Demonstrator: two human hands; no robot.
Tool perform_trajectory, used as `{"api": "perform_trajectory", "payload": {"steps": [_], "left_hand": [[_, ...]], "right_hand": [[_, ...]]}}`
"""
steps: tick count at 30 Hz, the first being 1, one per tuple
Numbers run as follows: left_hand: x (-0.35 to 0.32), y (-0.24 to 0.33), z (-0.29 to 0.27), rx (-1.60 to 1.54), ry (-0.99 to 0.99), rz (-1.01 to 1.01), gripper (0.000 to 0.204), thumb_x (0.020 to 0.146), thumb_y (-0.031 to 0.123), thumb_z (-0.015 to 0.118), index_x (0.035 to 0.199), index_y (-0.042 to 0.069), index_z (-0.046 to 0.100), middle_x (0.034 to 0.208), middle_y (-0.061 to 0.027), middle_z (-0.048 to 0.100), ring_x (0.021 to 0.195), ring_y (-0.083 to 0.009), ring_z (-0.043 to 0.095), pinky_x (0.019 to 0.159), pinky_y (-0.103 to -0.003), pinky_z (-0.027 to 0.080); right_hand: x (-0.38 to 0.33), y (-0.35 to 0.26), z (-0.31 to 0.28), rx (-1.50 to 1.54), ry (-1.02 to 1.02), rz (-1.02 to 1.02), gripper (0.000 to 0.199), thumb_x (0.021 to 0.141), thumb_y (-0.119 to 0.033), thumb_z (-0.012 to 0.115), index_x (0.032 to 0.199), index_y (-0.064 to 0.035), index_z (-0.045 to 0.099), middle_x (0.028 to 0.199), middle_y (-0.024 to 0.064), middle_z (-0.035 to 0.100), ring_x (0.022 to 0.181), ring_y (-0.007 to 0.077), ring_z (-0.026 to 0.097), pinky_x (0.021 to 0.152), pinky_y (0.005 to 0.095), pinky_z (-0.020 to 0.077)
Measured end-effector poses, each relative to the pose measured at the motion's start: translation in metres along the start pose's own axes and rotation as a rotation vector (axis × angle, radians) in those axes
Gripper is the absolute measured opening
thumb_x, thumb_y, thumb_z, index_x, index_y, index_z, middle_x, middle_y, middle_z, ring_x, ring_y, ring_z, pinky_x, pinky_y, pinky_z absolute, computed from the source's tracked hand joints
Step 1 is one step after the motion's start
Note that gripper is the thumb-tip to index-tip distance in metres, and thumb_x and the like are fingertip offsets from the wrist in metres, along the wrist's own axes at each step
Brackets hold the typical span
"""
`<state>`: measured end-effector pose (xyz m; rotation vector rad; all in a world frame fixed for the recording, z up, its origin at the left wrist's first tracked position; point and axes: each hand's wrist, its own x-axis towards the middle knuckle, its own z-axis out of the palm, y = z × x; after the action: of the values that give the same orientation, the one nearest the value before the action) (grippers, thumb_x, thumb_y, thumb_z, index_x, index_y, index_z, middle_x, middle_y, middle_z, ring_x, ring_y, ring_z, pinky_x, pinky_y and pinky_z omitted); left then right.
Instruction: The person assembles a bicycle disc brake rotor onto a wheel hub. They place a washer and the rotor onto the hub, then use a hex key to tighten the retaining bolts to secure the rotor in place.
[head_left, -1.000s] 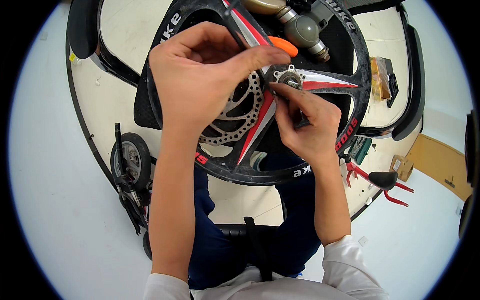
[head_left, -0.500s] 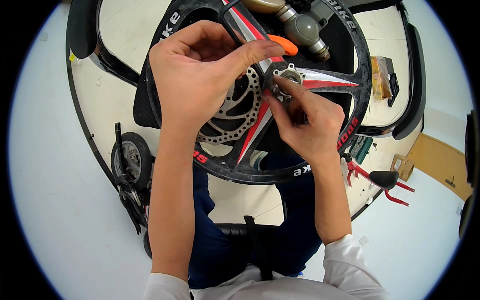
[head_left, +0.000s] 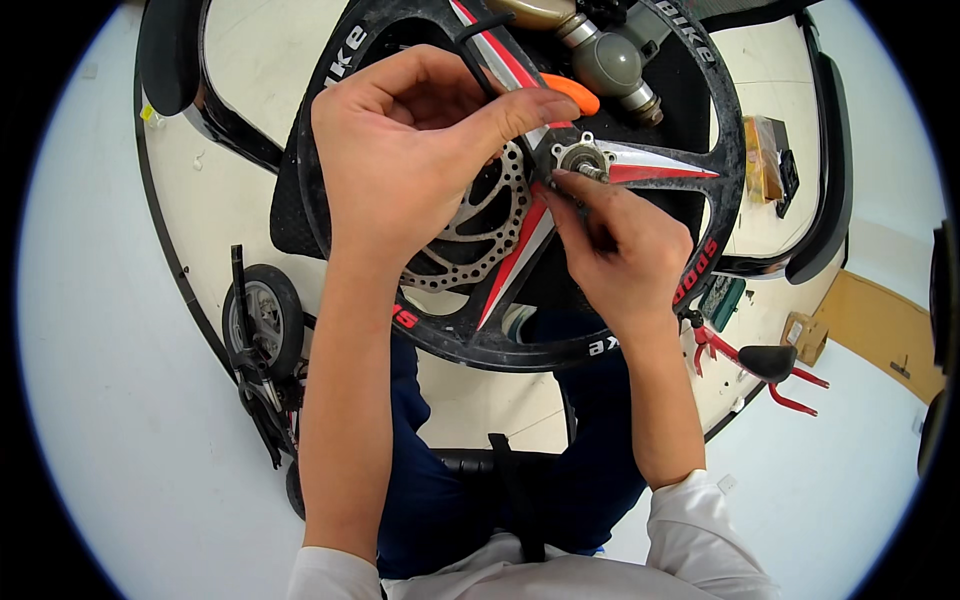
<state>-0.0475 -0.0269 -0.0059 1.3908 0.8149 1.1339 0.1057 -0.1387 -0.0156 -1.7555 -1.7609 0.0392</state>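
Note:
A black bicycle wheel (head_left: 640, 330) with red and white spokes lies over my lap. Its silver brake disc (head_left: 478, 240) shows below my left hand (head_left: 410, 150), which grips a spoke, thumb stretched toward the metal hub (head_left: 583, 158). My right hand (head_left: 620, 245) pinches a small dark part against the hub's lower left side; what it holds is mostly hidden by the fingers. An orange-handled tool (head_left: 572, 92) pokes out just behind my left thumb.
A grey-and-brass cylindrical part (head_left: 600, 55) lies past the wheel. A small black wheel with brackets (head_left: 262, 320) sits at the left, red-handled pliers (head_left: 745, 362) at the right, a cardboard box (head_left: 805, 335) and a packet (head_left: 765, 155) beyond. Black tyres (head_left: 825, 200) curve around the round white table.
My right hand has shifted slightly left and down at the hub, fingertips turning against it. My left hand keeps its grip on the spoke.

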Motion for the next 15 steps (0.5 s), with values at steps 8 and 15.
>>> {"api": "perform_trajectory", "payload": {"steps": [8,15], "left_hand": [[0.000,0.000,0.001,-0.083,-0.008,0.005,0.013,0.083,0.001,0.080,0.086,-0.003,0.068,0.077,-0.0098,0.074,0.059,-0.0070,0.062,0.054,-0.020,0.049],[0.000,-0.001,0.001,-0.068,-0.027,0.014,0.015,0.082,0.001,0.081,0.087,-0.003,0.068,0.079,-0.0110,0.074,0.059,-0.0068,0.062,0.054,-0.019,0.049]], "right_hand": [[0.003,-0.011,-0.010,0.059,-0.082,0.132,0.028,0.074,-0.003,0.078,0.101,-0.0078,0.075,0.062,0.0058,0.060,0.051,0.0199,0.058,0.050,0.0316,0.0452],[0.000,0.000,-0.002,0.052,-0.032,-0.013,0.030,0.073,-0.004,0.079,0.103,-0.0076,0.075,0.062,0.0063,0.061,0.051,0.0197,0.059,0.049,0.0316,0.0455]]}}
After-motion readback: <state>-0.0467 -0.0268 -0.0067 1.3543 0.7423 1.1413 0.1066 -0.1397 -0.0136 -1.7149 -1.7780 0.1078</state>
